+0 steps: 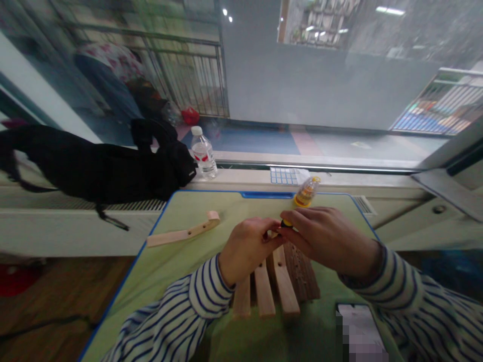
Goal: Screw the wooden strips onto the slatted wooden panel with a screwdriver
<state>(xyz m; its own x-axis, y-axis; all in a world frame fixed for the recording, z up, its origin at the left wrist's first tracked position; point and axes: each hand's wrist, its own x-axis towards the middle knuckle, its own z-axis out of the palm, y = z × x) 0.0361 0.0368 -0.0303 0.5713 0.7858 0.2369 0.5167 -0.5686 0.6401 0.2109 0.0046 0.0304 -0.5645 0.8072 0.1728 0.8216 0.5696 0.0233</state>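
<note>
My right hand is closed around a short yellow-and-black handle, which looks like a screwdriver; its shaft and tip are hidden. My left hand meets it, thumb and fingers pinched together at the handle's lower end. What the left fingers hold cannot be made out. Below both hands lie several pale wooden slats with drilled holes, side by side. A darker brown wooden piece with rows of small marks lies beside them to the right. Another pale slat, curved at one end, rests apart at the left.
The green table has a blue rim. At its far edge stands a clear container with a yellow base. A phone lies near my right forearm. On the sill are a water bottle, a black bag and a blue-and-white sheet.
</note>
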